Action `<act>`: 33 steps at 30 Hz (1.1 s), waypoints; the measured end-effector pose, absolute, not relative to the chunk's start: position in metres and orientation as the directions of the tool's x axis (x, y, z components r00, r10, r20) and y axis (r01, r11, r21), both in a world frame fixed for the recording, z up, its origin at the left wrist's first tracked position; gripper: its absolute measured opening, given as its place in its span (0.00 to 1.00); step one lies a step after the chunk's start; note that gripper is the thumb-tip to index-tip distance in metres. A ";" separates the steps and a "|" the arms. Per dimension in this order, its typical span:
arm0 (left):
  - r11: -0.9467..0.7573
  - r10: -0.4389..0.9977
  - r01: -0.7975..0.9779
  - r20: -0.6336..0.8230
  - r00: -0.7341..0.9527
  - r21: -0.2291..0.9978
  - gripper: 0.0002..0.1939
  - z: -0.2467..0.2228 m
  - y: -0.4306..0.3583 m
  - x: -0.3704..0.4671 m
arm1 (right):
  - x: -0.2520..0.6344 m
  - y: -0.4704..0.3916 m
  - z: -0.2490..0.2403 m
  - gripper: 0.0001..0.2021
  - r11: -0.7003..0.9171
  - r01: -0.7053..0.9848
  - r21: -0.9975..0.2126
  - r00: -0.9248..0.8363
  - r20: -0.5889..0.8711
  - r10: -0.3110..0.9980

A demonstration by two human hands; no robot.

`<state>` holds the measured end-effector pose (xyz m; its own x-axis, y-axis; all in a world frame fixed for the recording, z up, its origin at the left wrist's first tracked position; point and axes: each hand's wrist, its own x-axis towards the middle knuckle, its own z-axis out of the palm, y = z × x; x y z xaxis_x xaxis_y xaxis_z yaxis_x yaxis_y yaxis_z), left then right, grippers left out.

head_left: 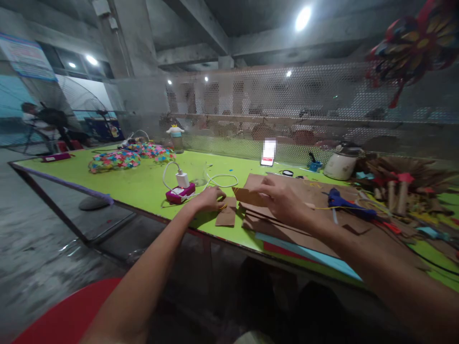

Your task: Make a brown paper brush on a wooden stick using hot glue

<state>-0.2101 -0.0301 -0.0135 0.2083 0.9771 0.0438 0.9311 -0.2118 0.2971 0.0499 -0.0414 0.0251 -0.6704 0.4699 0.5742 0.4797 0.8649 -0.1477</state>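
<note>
Near the table's front edge, my left hand [211, 198] rests with curled fingers on a small cardboard rectangle [225, 218]. A thin yellow strip [223, 207] shows by its fingertips, and whether they grip anything is hidden. To the right, the fingers of my right hand [281, 198] are closed in a pinch at the upper edge of a tilted cardboard piece [247, 196]. Under that hand lie stacked cardboard sheets [258, 223], with a light blue sheet [304, 253] below them. A blue glue gun [349, 203] lies on the cardboard beyond my right wrist.
A purple power strip [180, 193] with a white charger [182, 179] and looping cable sits left of my hands. Behind stand a lit phone [268, 154] and a white pot [340, 163]. Cardboard scraps [398, 191] crowd the right; star-covered bundles [114, 161] lie left. Mesh panels line the back.
</note>
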 end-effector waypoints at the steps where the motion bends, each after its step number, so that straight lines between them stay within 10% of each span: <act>1: -0.226 0.974 0.933 0.045 0.222 0.279 0.20 -0.014 -0.030 -0.211 | 0.059 -0.047 0.029 0.14 0.861 0.499 -0.095 -0.673 0.584 0.455; 9: -0.145 0.977 0.964 -0.122 0.175 0.223 0.21 -0.004 -0.006 -0.207 | 0.091 -0.095 0.024 0.11 0.748 0.568 0.343 -0.814 0.365 0.451; 21: -0.052 0.985 0.989 -0.154 0.073 0.135 0.20 0.008 -0.005 -0.191 | 0.050 -0.086 -0.002 0.07 0.781 0.525 0.339 -0.851 0.184 0.492; 33: 0.076 0.986 0.937 -0.165 -0.019 0.342 0.07 -0.003 -0.018 -0.173 | 0.063 -0.073 0.011 0.14 0.591 0.775 0.224 -0.614 0.490 0.619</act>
